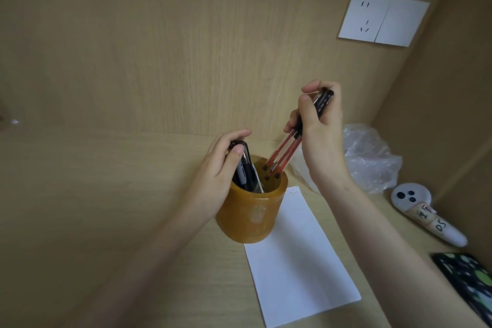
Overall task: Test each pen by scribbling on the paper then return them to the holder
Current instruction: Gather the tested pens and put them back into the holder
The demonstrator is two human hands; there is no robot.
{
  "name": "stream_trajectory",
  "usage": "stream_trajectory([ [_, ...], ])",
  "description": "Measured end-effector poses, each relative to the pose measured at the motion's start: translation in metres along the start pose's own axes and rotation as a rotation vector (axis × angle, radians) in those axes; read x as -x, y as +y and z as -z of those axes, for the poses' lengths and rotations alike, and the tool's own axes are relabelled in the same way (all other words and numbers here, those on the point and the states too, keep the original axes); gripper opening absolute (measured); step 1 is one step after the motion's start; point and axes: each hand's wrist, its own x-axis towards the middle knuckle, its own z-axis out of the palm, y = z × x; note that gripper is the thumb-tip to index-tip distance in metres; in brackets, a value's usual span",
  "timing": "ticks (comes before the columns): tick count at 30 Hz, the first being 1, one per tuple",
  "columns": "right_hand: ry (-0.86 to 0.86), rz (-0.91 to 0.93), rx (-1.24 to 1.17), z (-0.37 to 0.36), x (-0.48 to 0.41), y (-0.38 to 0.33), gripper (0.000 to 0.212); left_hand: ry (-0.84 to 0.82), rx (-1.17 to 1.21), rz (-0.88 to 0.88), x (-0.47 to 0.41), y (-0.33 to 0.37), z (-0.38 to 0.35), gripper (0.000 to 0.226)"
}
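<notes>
An amber round holder (251,217) stands on the wooden desk, on the far left corner of a white sheet of paper (298,261). My right hand (316,128) grips a bunch of red-barrelled pens (282,153) by their black tops, tilted, with their tips just inside the holder's mouth. My left hand (222,162) holds the tops of several black pens (243,168) that stand inside the holder at its left side. A few faint marks show at the paper's far edge.
A crumpled clear plastic bag (370,157) lies behind the paper at the right. A white controller with labels (426,212) and a dark patterned phone case (468,282) lie along the right wall. A white wall socket (383,18) is on the back panel.
</notes>
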Motion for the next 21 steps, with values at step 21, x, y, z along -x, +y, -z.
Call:
stream_trajectory([
  [21, -0.234, -0.248, 0.177, -0.008, 0.034, 0.024, 0.030, -0.038, 0.127, 0.034, -0.001, -0.006, -0.006, 0.057],
])
